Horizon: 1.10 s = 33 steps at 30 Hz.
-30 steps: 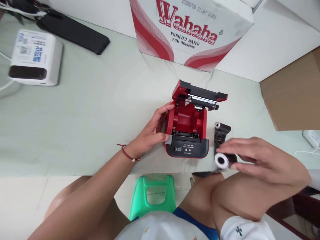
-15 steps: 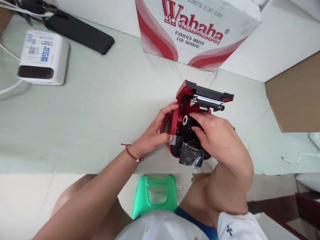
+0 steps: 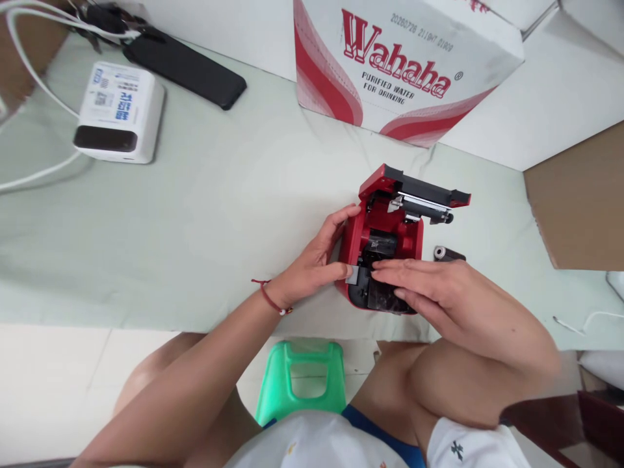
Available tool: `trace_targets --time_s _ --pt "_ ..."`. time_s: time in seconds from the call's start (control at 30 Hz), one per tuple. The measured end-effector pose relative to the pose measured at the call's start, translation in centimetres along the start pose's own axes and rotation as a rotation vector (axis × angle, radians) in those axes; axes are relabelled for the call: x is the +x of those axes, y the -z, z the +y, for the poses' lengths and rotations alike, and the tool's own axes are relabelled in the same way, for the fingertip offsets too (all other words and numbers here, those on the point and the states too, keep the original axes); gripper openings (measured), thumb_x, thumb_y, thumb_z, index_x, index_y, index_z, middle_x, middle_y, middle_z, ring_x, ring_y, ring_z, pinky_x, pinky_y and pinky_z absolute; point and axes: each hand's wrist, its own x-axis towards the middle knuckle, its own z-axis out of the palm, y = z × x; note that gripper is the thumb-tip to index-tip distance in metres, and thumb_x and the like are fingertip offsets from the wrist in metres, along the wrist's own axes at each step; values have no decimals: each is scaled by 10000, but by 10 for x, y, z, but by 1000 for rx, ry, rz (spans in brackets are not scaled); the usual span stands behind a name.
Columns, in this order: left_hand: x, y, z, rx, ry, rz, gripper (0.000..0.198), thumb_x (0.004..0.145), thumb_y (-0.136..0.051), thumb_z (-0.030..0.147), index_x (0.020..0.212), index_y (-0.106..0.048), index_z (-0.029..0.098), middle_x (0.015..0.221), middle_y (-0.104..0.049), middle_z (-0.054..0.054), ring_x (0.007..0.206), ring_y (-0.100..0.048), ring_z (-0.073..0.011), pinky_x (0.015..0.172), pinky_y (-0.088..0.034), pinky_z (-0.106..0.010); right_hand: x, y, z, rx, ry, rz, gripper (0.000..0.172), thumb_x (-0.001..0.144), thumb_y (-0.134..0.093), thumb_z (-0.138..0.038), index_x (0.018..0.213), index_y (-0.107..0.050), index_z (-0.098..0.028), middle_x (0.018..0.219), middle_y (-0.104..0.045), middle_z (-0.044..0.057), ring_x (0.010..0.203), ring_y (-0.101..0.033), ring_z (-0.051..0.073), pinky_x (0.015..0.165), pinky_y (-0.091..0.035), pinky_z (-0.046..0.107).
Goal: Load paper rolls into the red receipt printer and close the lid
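Note:
A small red and black printer (image 3: 390, 240) stands on the pale green table cover (image 3: 205, 214) with its lid (image 3: 419, 192) tilted open. My left hand (image 3: 319, 263) grips the printer's left side, thumb at its front corner. My right hand (image 3: 439, 296) lies across the printer's front with fingers stretched flat, pressing on the black film that hangs over the front panel. A dark roll (image 3: 377, 246) sits inside the open bay. Just right of the printer lies another small black roll (image 3: 448, 254).
A white box-shaped device (image 3: 117, 114) with cables sits at the far left, a black phone (image 3: 188, 65) behind it. A Wahaha water carton (image 3: 404, 65) stands at the back, brown cardboard (image 3: 580, 201) at the right. A green stool (image 3: 302, 377) is below the table edge.
My right hand picked up the roll from the table at the right, set it into the printer's bay, then slid forward to lie flat over the front. The left hand stayed put.

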Motion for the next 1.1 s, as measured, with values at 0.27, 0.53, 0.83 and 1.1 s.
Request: trace_targets --time_s 0.27,0.53,0.83,1.1 --pt "19 13 5 72 -137 26 1084 862 -972 613 1790 -413 551 2012 -270 41 1914 -84 -438 1551 -151 -681 -28 12 -11 -3 91 -26 400 1164 -536 -46 1306 -895 -152 1457 -874 77 1262 -877 171 1043 -679 180" --pt "42 -5 30 254 -289 139 827 1008 -807 754 1747 -522 515 1898 -511 13 1843 -359 -467 1455 -405 -711 -27 9 -19 -31 89 -10 375 1167 -550 -58 1259 -901 -156 1394 -902 40 1254 -881 187 1007 -709 215" --pt "34 -8 52 309 -325 132 589 1237 -439 615 1172 -951 330 1130 -909 -59 1327 -805 -302 1388 -475 -539 -26 11 -20 20 52 -23 408 1179 -511 -61 1183 -900 -183 1388 -906 38 1210 -897 193 899 -734 208" --pt "18 -5 49 493 -386 -4 522 1257 -475 485 1152 -953 302 1242 -949 -83 1379 -833 -296 1265 -569 -547 -25 11 -18 30 56 -40 401 1196 -514 -99 1203 -908 -174 1359 -917 33 1231 -892 197 907 -747 243"
